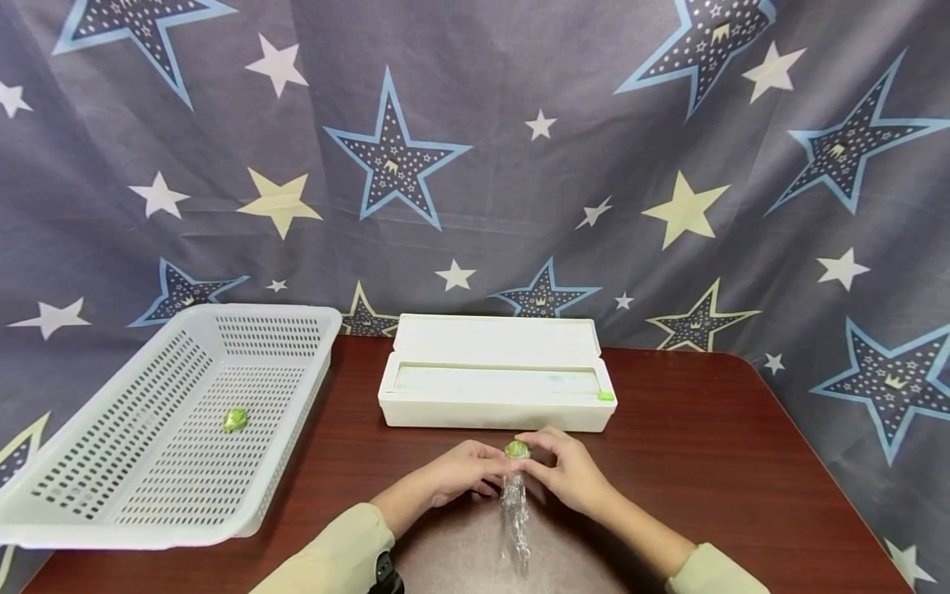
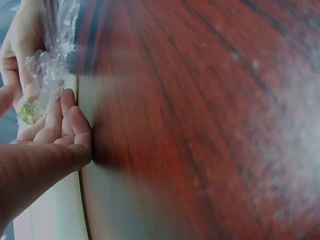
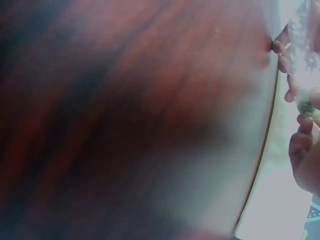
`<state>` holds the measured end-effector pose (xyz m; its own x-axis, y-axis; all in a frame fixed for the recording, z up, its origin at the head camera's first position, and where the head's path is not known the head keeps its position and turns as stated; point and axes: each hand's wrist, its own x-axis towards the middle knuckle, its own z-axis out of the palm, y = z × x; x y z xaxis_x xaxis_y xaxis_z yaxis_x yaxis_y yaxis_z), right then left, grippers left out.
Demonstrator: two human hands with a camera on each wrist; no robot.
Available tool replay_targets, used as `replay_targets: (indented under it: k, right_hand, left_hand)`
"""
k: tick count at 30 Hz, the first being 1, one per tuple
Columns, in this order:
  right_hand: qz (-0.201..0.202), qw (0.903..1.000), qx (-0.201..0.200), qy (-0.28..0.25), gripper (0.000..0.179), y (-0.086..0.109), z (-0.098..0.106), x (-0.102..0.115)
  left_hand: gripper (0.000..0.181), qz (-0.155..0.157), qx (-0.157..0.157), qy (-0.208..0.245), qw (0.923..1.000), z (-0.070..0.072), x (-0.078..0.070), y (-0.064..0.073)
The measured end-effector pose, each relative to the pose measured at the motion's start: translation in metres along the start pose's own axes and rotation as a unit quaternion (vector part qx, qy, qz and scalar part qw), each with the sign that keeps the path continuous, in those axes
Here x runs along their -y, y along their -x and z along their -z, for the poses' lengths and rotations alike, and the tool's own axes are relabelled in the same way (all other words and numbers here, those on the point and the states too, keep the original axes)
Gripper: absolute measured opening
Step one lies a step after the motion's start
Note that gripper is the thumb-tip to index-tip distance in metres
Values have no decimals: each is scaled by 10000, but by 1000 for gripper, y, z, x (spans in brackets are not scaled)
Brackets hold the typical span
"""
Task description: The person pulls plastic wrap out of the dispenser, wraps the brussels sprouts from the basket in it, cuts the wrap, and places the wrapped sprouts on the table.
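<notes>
Both my hands meet over the table, in front of the white box. A small green Brussels sprout (image 1: 517,450) is between them, with crinkled clear plastic wrap (image 1: 515,511) hanging from it toward the table's near edge. My right hand (image 1: 570,470) pinches the sprout between thumb and forefinger. On the other side my left hand (image 1: 469,472) grips the wrap close under the sprout, its other fingers loosely curled in the left wrist view. The right wrist view catches the sprout (image 3: 306,108) and both hands only at its right edge.
A white perforated basket (image 1: 285,445) stands at the left with one shiny green sprout (image 1: 235,420) in it. Behind my hands is the long white wrap dispenser box (image 1: 493,414), lid raised, with a green slider (image 1: 606,396). A star-patterned cloth (image 1: 475,206) hangs behind the table.
</notes>
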<state>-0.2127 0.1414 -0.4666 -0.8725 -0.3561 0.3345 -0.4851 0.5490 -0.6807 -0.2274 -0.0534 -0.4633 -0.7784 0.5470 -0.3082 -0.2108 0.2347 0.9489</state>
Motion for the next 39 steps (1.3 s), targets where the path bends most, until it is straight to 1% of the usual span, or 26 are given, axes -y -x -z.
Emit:
replay_targets:
  k: [3,7,9,11,13,15,16,18,21,24,26,30,33,36,39]
  right_hand:
    - [149,9999,-66,8,34,1,-2,-1]
    - [236,9997,0,-84,35,2,-2,-1]
    - [160,9996,90,-213,36,3,-1,-2]
    - [-109,9989,195,-418,36,2,2,-1]
    - [-545,9952,361,-724,38,2,4,-1]
    - [-986,9878,573,-1056,39,0,6,-2]
    - [-1144,9839,682,-1193,39,-1,6,-2]
    - [-1309,9773,901,-1399,37,-3,6,-4]
    - [-1334,9726,1125,-1538,32,-4,5,-6]
    - [-1368,9696,1200,-1639,30,-4,4,-8]
    - [-1411,9683,1235,-1653,30,-4,4,-9]
    - [-1417,9699,1284,-1508,29,-4,5,-10]
    - [-1381,9711,1391,-1363,29,-4,5,-11]
    - [-1289,9714,1502,-1310,27,-4,4,-11]
    - [-1180,9726,1549,-1268,26,-4,2,-12]
  left_hand:
    - [41,-66,-93,-58,9999,0,-1,0]
    - [38,-91,-236,-182,9995,-2,-2,1]
    - [35,-101,-228,-237,9994,-3,-2,1]
    - [33,-108,-210,-291,9993,-3,-3,2]
    - [32,-149,-192,-377,9990,-4,-3,3]
    - [31,-184,-188,-465,9986,-5,-3,4]
    - [31,-195,-197,-482,9985,-5,-4,3]
    - [30,-231,-193,-535,9981,-6,-3,3]
    - [29,-301,-192,-568,9977,-9,-3,3]
    - [27,-403,-240,-622,9970,-10,-1,2]
    - [26,-447,-329,-742,9957,-10,-1,1]
    - [24,-542,-502,-1076,9915,-8,-1,1]
    - [23,-579,-490,-1256,9892,-5,-2,2]
    - [25,-467,-394,-1428,9879,-3,-3,3]
    - [29,-398,-435,-1725,9832,0,-4,3]
